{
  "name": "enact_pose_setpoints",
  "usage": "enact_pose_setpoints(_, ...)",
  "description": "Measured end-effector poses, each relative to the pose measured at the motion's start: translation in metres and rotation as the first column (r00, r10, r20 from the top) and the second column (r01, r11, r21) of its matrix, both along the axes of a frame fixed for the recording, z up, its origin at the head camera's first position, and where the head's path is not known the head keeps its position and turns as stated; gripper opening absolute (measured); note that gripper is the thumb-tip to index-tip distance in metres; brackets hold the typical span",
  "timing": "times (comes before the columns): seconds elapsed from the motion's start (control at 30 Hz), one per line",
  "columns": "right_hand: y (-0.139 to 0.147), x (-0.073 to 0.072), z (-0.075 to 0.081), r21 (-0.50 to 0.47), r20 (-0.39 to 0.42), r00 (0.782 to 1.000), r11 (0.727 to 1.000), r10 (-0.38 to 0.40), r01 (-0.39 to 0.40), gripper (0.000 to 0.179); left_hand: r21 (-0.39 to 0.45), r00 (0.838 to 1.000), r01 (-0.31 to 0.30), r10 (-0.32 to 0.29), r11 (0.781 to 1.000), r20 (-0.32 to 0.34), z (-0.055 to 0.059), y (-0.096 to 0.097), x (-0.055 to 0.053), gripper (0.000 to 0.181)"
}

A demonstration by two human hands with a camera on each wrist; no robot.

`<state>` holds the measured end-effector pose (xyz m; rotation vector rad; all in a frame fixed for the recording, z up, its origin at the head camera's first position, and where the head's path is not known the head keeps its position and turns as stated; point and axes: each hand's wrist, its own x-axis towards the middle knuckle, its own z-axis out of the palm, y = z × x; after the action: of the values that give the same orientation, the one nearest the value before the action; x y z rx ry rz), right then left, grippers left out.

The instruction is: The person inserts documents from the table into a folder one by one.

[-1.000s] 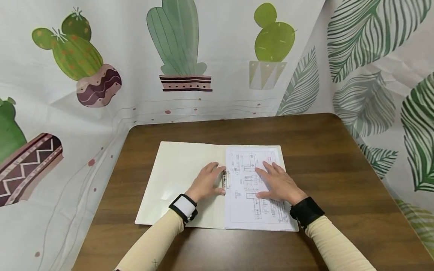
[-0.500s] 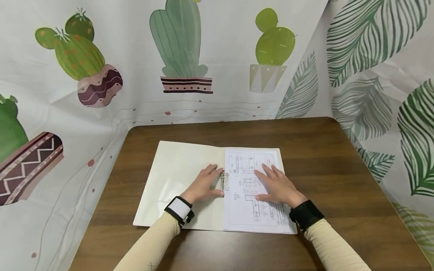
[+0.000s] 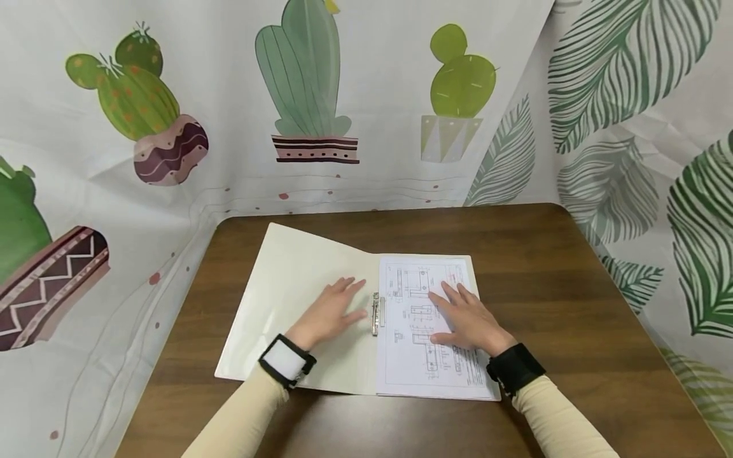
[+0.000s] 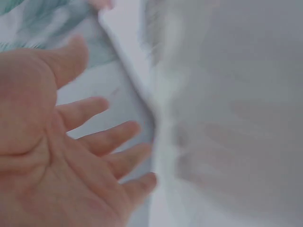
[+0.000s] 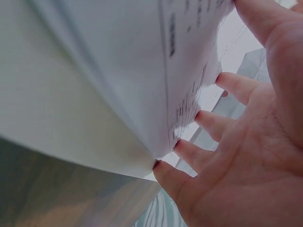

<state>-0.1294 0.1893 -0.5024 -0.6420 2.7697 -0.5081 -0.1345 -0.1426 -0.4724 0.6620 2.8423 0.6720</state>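
A cream folder [image 3: 298, 273] lies opened out on the table. Its left cover slants up somewhat at the far edge. A stack of printed technical drawings [image 3: 401, 375] lies on the right half, beside a metal clip [image 3: 375, 315] at the spine. My left hand [image 3: 329, 313] is over the left cover, fingers spread and holding nothing; its palm shows in the left wrist view, where the cover is blurred. My right hand [image 3: 472, 321] rests spread fingertips on the top drawing. In the right wrist view those fingertips [image 5: 189, 153] touch the paper near its edge.
The brown wooden table [image 3: 538, 267] extends around the folder on all sides. Behind and beside it hangs a white cloth [image 3: 389, 76] printed with cacti and leaves. Black bands [image 3: 515, 369] circle both wrists.
My left hand has moved left, away from the metal clip it was touching or near. The left cover's far corner has risen. My right hand stays on the drawing.
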Motion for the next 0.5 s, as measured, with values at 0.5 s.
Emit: enact_pose_setpoints(0.5,0.003,-0.003,0.0,-0.003,-0.011,1.0,1.0,0.011,-0.011,0.092,-0.081,0.919,-0.389,0.392,0.918,0.031,0.069,-0.195,0.034,0.051)
